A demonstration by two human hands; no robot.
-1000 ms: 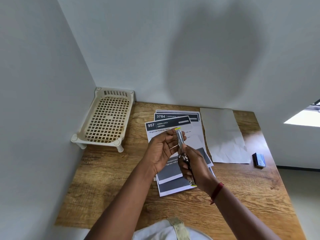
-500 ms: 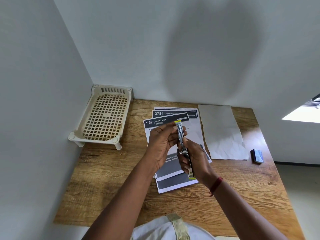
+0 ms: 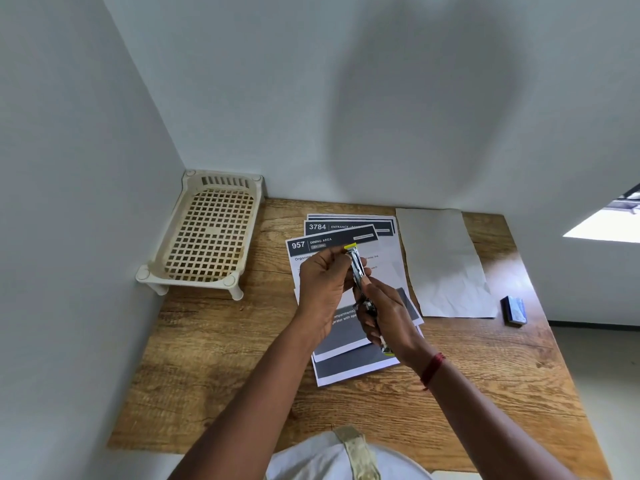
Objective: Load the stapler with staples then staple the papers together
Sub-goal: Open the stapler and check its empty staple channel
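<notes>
I hold a small metal stapler (image 3: 356, 268) with yellow-green ends above the papers, swung open lengthways. My left hand (image 3: 323, 289) pinches its far half near the yellow tip. My right hand (image 3: 388, 318) wraps round its near half, whose yellow end pokes out by my wrist. Whether staples lie in the channel cannot be seen. Under my hands lies a fanned stack of printed papers (image 3: 388, 252) with dark headers reading 957 and 3784. A small dark blue staple box (image 3: 515, 310) lies on the table to the right.
A blank creased white sheet (image 3: 445, 263) lies right of the stack. A cream plastic lattice tray (image 3: 207, 237) on short legs stands in the back left corner. The wooden table (image 3: 214, 358) meets white walls at the left and back.
The hands and the stapler stay almost where they were. My left fingers have closed a little more round the stapler's far half. The view has shifted slightly.
</notes>
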